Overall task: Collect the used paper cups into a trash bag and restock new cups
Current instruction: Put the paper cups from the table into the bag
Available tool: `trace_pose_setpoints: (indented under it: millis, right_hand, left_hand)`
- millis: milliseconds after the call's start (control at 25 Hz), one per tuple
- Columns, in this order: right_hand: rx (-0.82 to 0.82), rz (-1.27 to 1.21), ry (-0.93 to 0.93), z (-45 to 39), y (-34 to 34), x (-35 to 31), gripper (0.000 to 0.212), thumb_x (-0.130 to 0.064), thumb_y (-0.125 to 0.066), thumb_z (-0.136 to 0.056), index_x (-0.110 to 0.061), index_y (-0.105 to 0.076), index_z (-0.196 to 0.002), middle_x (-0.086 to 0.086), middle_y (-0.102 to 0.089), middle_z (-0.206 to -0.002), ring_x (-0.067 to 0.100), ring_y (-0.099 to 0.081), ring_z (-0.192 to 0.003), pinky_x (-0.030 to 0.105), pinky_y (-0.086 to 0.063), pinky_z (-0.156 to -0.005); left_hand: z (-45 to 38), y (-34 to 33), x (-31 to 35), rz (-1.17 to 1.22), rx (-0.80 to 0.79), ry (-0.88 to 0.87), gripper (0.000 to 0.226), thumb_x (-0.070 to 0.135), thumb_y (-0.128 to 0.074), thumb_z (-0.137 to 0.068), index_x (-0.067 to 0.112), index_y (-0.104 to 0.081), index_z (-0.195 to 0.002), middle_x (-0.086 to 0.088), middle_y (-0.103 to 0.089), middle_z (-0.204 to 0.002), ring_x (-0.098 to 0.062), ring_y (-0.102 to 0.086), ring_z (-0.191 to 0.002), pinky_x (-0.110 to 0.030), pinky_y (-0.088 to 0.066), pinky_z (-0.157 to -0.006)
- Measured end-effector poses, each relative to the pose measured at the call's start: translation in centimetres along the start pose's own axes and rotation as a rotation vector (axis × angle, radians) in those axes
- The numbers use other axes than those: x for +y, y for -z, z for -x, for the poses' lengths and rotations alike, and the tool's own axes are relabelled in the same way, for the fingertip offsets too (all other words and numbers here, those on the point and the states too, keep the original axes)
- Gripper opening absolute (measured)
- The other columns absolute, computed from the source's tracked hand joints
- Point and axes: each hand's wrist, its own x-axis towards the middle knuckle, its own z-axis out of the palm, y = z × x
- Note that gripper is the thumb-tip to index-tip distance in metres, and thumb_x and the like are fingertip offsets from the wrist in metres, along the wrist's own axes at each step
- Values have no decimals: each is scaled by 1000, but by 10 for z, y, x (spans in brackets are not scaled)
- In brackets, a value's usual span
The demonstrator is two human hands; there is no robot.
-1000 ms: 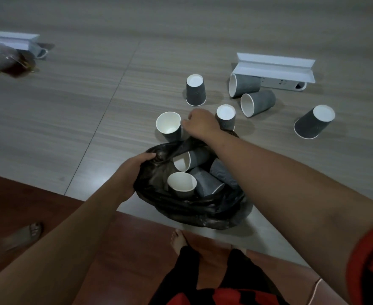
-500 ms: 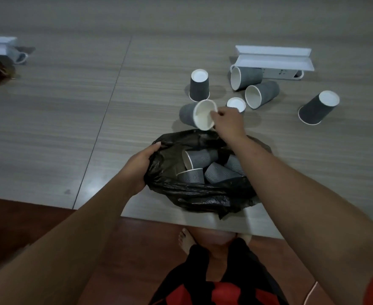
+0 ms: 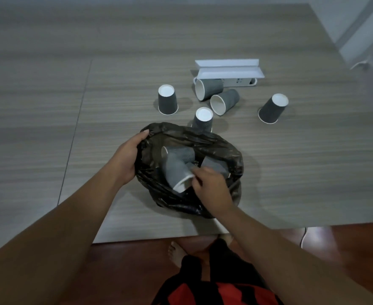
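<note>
Five grey paper cups [image 3: 168, 103] remain out on the wooden table [image 3: 49, 128] beyond the black trash bag [image 3: 225, 148]: three upside down, two lying on their sides just in front of a white power strip [image 3: 238, 81]. Inside the open bag, the right hand [image 3: 212, 187] pinches the rim of one cup [image 3: 176, 170], tipped over other cups already there. The left hand [image 3: 126, 158] grips the bag's left edge, fingers curled round the plastic

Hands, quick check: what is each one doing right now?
Left hand: grips the rim of the black trash bag, holding it open.
Right hand: pinches the rim of a grey paper cup inside the bag.
</note>
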Motion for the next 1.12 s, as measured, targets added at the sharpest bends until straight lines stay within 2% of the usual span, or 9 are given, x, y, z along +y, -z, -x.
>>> trace_pose_setpoints:
  millis: [160,320,480,680,800,880,960,1000,1120]
  right_hand:
    - [-275,6,56,8,14,9,50,-23,-59,-84,-10,-58,-131,6,-61,-117,21,-56,-111,27,-45,-96]
    - [-331,130,120,-11,42,31,51,-33,-55,-82,-21,-56,-132,1,-60,-112,19,-51,-110,32,-48,-91]
    - [-548,269,182,-16,62,62,41,-48,-56,-88,-24,-64,-120,-2,-62,-106,17,-59,-101,33,-50,-84]
    - [-524,339,-56,-21,91,92,24,-35,-55,-86,-20,-71,-96,7,-73,-86,27,-69,-83,34,-54,-70]
    - [-530,205,-114,-34,122,81,13,-24,-65,-83,-21,-75,-90,-1,-73,-76,11,-67,-72,27,-50,-68]
    - [-221,-122,-181,-65,131,60,9,-16,-67,-83,-19,-75,-82,-4,-71,-69,3,-60,-62,26,-49,-67]
    - [77,-145,-212,-112,118,53,17,-19,-64,-84,-17,-74,-98,1,-72,-88,12,-64,-77,31,-51,-77]
    - [70,-86,-231,-137,107,54,32,-23,-64,-83,-18,-68,-115,4,-69,-108,18,-64,-94,33,-51,-86]
    - [-256,120,-255,-191,63,65,80,-42,-68,-79,-24,-33,-149,8,-33,-150,28,-37,-136,40,-40,-104]
  left_hand:
    - [-6,-1,2,-56,7,-6,25,30,-59,-94,12,-75,-100,-9,-76,-99,-19,-74,-76,-28,-60,-73]
    - [-11,-1,6,-110,54,41,34,34,-60,-94,9,-72,-114,-12,-74,-101,-21,-73,-73,-33,-60,-73]
    - [-7,-2,7,-91,129,36,31,37,-57,-96,11,-74,-98,-9,-76,-87,-19,-72,-67,-32,-61,-70]
    - [-11,-13,19,94,120,-80,37,37,-45,-101,12,-71,-96,-6,-76,-81,-20,-73,-73,-27,-60,-61]
    - [-13,-25,20,54,96,-79,33,36,-47,-100,14,-69,-88,-4,-73,-69,-21,-69,-61,-23,-57,-53]
    - [-12,-30,18,14,107,-70,31,34,-47,-101,15,-65,-84,0,-67,-57,-16,-63,-48,-18,-51,-46]
    - [-10,-32,20,3,122,-78,29,33,-46,-102,15,-64,-87,2,-66,-54,-12,-62,-43,-17,-50,-45]
    - [-10,-35,21,-4,120,-81,30,32,-45,-102,15,-64,-86,2,-66,-53,-11,-62,-42,-17,-50,-45]
    - [-11,-42,23,-31,116,-65,48,33,-43,-102,17,-67,-64,1,-61,-47,-11,-58,-37,-15,-46,-41]
